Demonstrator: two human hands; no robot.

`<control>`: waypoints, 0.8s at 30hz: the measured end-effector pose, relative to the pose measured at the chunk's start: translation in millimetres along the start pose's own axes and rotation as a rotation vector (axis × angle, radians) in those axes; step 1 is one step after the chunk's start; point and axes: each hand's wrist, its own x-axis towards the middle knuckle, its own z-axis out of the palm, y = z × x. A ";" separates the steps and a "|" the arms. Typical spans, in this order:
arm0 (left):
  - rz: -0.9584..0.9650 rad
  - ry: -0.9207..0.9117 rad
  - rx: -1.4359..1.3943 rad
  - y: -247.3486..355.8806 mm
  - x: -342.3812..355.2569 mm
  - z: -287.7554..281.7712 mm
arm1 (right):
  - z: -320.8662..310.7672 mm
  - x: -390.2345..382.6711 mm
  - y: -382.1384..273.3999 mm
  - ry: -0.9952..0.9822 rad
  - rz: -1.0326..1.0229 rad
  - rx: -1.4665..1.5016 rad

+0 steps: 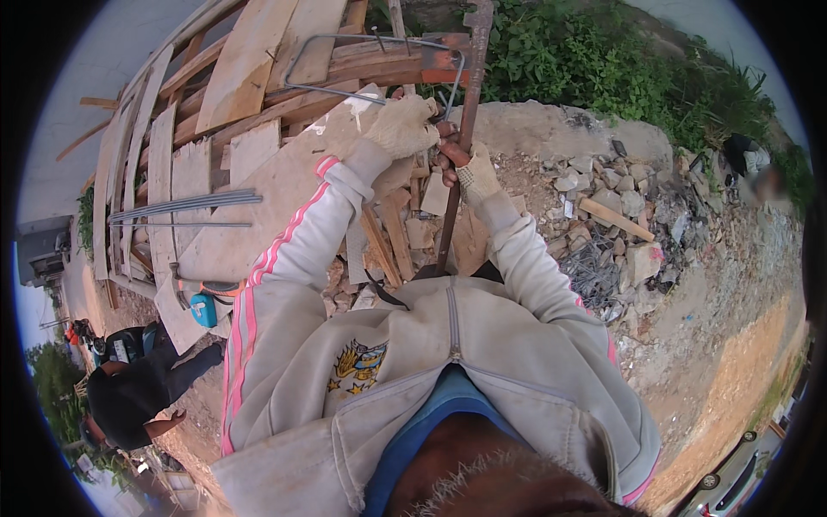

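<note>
My left hand (401,125), in a pale knit work glove, is closed around a thin grey steel rod. This bent steel rod (332,35) forms a large, roughly rectangular loop over the planks, and part of it is hidden by the glove. Just to the right, my right hand (458,165), its glove leaving the fingertips bare, grips a long rusty iron bar (474,73). The bar runs from the top of the view down toward my body, with a notched far end. Both hands are close together, almost touching.
Worn planks (245,73) stand stacked at the left, with straight steel rods (185,205), a hammer (178,280) and a teal tape measure (203,310) nearby. Rubble (612,189) spreads to the right below green plants (586,60). A person in dark clothes (129,392) is at lower left.
</note>
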 end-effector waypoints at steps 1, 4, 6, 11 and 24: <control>0.020 0.017 0.015 -0.7 -1.7 0.5 | -0.4 -1.4 -1.6 0.003 -0.007 0.013; -0.008 0.045 0.016 10.0 -1.8 1.3 | -4.5 1.3 7.2 -0.014 -0.059 0.051; 0.013 0.090 0.054 9.6 -0.6 9.0 | -4.2 1.0 9.9 -0.030 -0.086 0.053; -0.015 0.145 0.090 17.3 6.5 20.6 | -11.0 4.8 15.5 -0.028 -0.098 -0.002; 0.109 0.296 0.126 13.2 -1.3 28.4 | -72.1 -75.6 -84.1 0.307 -0.360 -1.094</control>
